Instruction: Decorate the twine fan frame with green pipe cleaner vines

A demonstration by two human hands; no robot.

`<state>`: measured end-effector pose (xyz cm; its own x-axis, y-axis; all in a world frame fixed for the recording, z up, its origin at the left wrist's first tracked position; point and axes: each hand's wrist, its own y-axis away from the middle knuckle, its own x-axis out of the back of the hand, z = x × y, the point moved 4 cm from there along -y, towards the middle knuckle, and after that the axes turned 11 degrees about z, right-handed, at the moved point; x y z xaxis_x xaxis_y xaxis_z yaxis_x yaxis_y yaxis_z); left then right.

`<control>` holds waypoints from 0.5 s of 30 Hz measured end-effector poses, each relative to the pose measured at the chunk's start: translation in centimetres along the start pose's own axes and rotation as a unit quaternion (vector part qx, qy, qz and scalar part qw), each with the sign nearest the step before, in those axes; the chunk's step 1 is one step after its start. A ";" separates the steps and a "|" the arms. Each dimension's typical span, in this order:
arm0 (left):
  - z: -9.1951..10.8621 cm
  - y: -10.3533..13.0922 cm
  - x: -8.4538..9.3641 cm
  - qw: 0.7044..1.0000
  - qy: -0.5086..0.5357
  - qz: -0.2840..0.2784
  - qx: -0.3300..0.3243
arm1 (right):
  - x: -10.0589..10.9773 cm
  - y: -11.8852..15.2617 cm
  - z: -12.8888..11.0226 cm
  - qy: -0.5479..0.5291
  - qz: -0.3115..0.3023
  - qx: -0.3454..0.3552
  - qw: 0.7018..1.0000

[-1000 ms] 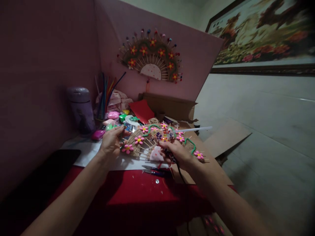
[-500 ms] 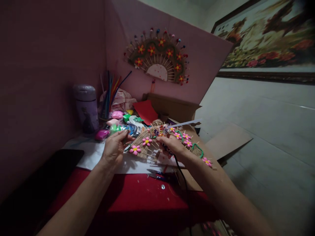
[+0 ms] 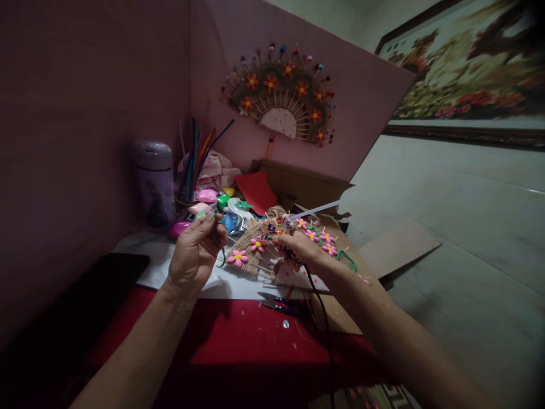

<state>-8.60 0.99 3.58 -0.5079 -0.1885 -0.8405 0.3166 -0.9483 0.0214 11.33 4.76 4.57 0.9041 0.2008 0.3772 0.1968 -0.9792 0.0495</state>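
A fan-shaped craft piece (image 3: 255, 253) of jute and wooden sticks, set with pink flowers, lies on white paper (image 3: 162, 267) on the red table (image 3: 242, 341). My left hand (image 3: 193, 255) pinches the end of a green pipe cleaner (image 3: 218, 236) at the fan's left edge. My right hand (image 3: 304, 253) rests over the fan's middle and grips a glue gun, mostly hidden, whose white glue stick (image 3: 315, 210) points back right and whose black cord (image 3: 326, 324) hangs toward me.
A finished fan (image 3: 283, 96) hangs on the pink board. A purple flask (image 3: 154, 182), upright pipe cleaners (image 3: 198, 156), clay packets (image 3: 204, 199), red paper (image 3: 255, 190) and a cardboard box (image 3: 306, 184) crowd the back. Scissors (image 3: 279, 304) lie on the table, a black phone (image 3: 113, 272) at left.
My left hand has lifted the green pipe cleaner's end off the fan's left edge. My right hand slid slightly back over the fan with the glue gun.
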 end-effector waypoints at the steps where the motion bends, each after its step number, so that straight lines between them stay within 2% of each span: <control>1: 0.1 0.1 0.0 1.000 0.006 -0.003 -0.003 | 0.0 0.1 -0.2 0.007 0.000 -0.003 1.000; 15: 0.2 0.3 0.0 1.000 0.021 -0.004 0.003 | -0.2 -0.1 -0.7 0.059 0.014 -0.016 0.998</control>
<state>-8.64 0.64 3.72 -0.4767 -0.1695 -0.8626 0.3074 -0.9514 0.0170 10.88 4.86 5.19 0.8576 0.1694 0.4856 0.1574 -0.9853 0.0657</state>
